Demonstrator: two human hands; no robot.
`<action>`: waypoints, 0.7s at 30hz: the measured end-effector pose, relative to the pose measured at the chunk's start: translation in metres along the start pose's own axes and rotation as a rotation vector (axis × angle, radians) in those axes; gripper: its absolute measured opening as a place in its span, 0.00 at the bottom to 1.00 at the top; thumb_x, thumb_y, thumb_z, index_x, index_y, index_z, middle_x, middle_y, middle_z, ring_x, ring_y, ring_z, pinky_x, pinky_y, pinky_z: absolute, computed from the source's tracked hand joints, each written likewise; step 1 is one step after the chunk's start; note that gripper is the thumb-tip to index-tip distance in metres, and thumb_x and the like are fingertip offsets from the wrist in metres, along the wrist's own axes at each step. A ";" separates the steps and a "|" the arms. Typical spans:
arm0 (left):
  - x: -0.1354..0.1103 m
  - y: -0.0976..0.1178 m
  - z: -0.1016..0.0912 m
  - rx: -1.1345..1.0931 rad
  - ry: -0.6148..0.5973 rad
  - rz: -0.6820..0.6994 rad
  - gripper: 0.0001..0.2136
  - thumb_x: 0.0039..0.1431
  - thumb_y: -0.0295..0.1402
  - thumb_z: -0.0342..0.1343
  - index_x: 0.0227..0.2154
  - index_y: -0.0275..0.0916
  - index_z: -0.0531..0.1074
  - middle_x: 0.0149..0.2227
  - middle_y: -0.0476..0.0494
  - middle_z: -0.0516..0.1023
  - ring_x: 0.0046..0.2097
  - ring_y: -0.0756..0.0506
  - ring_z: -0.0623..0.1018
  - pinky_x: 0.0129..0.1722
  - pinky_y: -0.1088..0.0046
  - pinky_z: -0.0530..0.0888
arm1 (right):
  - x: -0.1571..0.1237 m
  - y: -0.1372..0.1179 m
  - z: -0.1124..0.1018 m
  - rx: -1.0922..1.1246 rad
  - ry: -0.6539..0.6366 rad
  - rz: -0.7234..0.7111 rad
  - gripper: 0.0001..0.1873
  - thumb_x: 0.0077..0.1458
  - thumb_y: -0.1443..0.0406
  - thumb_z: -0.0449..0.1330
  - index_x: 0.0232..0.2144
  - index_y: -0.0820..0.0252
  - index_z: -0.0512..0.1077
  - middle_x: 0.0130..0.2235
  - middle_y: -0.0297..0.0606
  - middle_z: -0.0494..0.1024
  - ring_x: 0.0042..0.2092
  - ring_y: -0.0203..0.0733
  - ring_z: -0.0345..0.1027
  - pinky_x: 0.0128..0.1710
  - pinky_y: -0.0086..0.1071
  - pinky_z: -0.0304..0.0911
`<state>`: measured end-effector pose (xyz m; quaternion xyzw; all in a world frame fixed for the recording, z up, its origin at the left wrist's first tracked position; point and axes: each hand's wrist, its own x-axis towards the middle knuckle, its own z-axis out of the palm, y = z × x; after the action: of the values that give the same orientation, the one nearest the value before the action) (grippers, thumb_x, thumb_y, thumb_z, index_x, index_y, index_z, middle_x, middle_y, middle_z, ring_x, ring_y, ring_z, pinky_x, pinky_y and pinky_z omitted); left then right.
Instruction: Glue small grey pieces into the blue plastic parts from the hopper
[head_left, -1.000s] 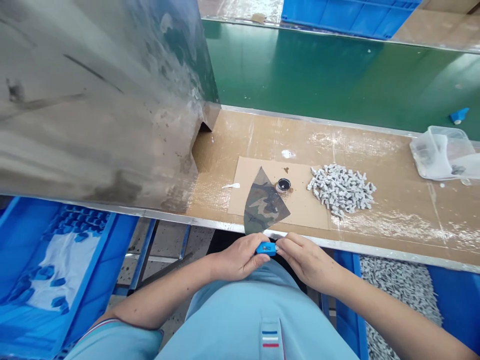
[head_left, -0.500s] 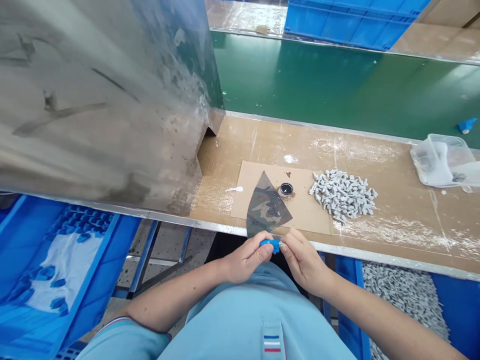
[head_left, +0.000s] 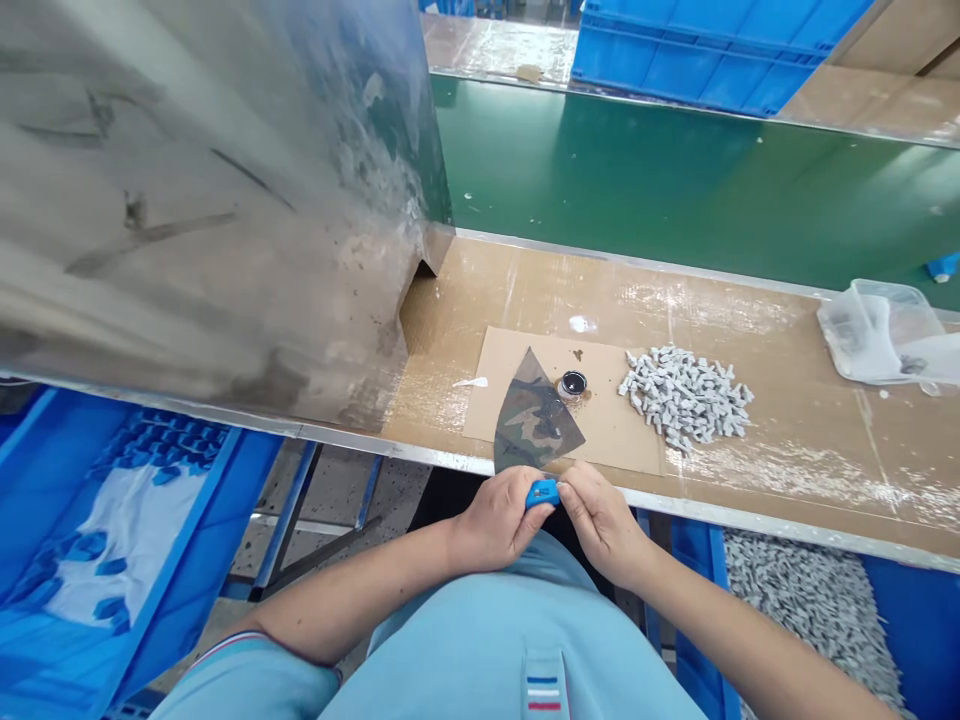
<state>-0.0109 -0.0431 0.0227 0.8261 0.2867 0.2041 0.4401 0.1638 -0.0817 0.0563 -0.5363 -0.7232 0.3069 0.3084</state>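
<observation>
My left hand (head_left: 495, 520) is closed round a small blue plastic part (head_left: 541, 493), held just below the table's front edge. My right hand (head_left: 600, 520) pinches at the right end of the same part; whatever its fingertips hold there is too small to make out. Right above the hands a camouflage cloth piece (head_left: 534, 420) lies on a cardboard sheet (head_left: 615, 430). A small round black pot (head_left: 572, 382) stands beside the cloth. A heap of small grey parts (head_left: 686, 395) lies to the right on the cardboard.
A large metal housing (head_left: 202, 200) fills the left. A green conveyor belt (head_left: 675, 180) runs behind the brown table (head_left: 810, 420). A clear plastic tub (head_left: 881, 330) sits far right. Blue crates stand at the left (head_left: 112, 520), the back (head_left: 712, 45) and the lower right (head_left: 817, 600), that one holding grey parts.
Both hands have risen slightly toward the table edge, still together on the blue part, which now tilts a little. The view has shifted slightly.
</observation>
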 end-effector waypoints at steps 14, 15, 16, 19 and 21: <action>0.007 0.006 -0.012 -0.478 -0.083 -0.196 0.20 0.66 0.51 0.40 0.41 0.38 0.60 0.31 0.49 0.67 0.32 0.49 0.68 0.35 0.71 0.68 | 0.005 0.003 -0.017 0.042 0.077 0.016 0.08 0.65 0.63 0.51 0.35 0.56 0.68 0.31 0.36 0.75 0.32 0.38 0.69 0.31 0.31 0.66; 0.006 0.005 -0.012 -0.465 -0.078 -0.193 0.20 0.66 0.51 0.39 0.40 0.38 0.60 0.31 0.49 0.66 0.32 0.48 0.68 0.35 0.71 0.68 | 0.004 0.002 -0.016 0.053 0.092 0.008 0.08 0.65 0.63 0.52 0.35 0.56 0.69 0.30 0.35 0.75 0.31 0.38 0.70 0.30 0.30 0.66; 0.006 0.005 -0.011 -0.444 -0.075 -0.189 0.19 0.66 0.51 0.39 0.40 0.38 0.60 0.31 0.48 0.66 0.33 0.48 0.68 0.35 0.71 0.68 | 0.004 0.002 -0.015 0.064 0.107 0.002 0.07 0.64 0.64 0.53 0.34 0.56 0.69 0.30 0.35 0.75 0.31 0.38 0.70 0.30 0.30 0.66; 0.004 0.006 -0.011 -0.366 -0.077 -0.164 0.18 0.67 0.49 0.38 0.40 0.37 0.61 0.32 0.47 0.67 0.33 0.48 0.68 0.35 0.71 0.68 | 0.003 0.003 -0.013 0.091 0.112 -0.021 0.08 0.63 0.65 0.54 0.32 0.56 0.70 0.28 0.34 0.75 0.29 0.38 0.69 0.29 0.30 0.67; 0.003 0.005 -0.011 -0.303 -0.074 -0.135 0.17 0.68 0.47 0.37 0.40 0.37 0.61 0.32 0.47 0.68 0.32 0.48 0.68 0.34 0.70 0.68 | 0.002 0.004 -0.011 0.108 0.115 -0.040 0.08 0.63 0.65 0.54 0.31 0.56 0.69 0.27 0.34 0.75 0.29 0.37 0.69 0.28 0.30 0.67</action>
<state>-0.0136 -0.0364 0.0333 0.7361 0.2910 0.1843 0.5827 0.1744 -0.0771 0.0601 -0.5212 -0.6970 0.3080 0.3842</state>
